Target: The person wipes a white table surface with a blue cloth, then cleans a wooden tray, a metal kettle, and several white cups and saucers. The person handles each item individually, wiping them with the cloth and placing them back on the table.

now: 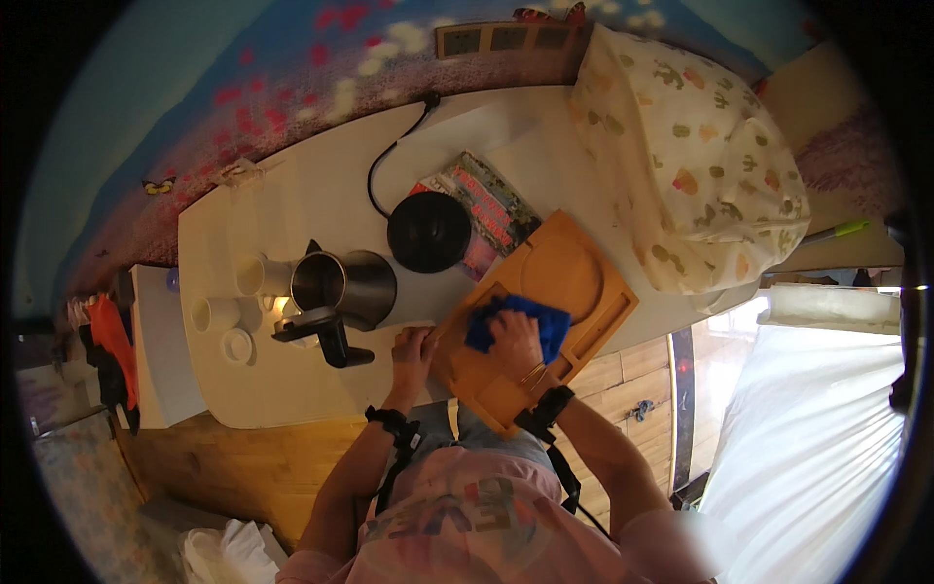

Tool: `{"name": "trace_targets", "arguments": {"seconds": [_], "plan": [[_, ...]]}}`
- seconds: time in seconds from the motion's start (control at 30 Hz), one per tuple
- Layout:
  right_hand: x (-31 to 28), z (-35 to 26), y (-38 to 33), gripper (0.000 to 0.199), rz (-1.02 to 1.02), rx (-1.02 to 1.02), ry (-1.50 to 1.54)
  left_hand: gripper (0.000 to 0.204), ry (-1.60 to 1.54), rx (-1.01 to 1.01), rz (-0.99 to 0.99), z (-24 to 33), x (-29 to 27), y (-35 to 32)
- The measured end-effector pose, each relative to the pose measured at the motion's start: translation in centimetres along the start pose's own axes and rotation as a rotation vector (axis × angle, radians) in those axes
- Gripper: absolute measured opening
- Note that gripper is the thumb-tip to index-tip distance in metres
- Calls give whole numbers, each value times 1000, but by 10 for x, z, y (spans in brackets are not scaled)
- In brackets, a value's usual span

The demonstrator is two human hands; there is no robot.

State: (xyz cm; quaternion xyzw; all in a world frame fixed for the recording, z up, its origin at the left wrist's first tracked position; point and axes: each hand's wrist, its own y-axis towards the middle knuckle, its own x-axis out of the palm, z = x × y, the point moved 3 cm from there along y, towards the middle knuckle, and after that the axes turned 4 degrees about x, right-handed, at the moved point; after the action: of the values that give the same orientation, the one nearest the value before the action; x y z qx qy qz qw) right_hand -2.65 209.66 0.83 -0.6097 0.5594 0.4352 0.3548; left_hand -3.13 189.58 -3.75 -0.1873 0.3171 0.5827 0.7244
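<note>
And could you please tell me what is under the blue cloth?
Under the blue cloth is the wooden tray, whose surface shows around it. The patch directly beneath is covered, so I cannot see it.

White desk (258, 394) here, and it's busy: wooden tray (474, 375), metal kettle (370, 289), round black base (428, 232), magazine (491, 209), white cups (216, 313), patterned cover (715, 165)!

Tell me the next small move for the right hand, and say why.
Probably slide the blue cloth further into the round recess: the right hand is already on the cloth, which lies on the wooden tray by that recess, most of which is uncovered. The left hand is at the tray's left edge; whether it touches is unclear.
</note>
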Motion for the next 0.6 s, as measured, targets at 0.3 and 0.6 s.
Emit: {"name": "trace_targets", "arguments": {"seconds": [0.3,0.6], "plan": [[-9,-8,39,34,-1,-49,177,21,12,-23,3,-17,11,42],[-26,-3,264,34,307,-309,-117,30,-29,-4,96,7,10,84]]}}
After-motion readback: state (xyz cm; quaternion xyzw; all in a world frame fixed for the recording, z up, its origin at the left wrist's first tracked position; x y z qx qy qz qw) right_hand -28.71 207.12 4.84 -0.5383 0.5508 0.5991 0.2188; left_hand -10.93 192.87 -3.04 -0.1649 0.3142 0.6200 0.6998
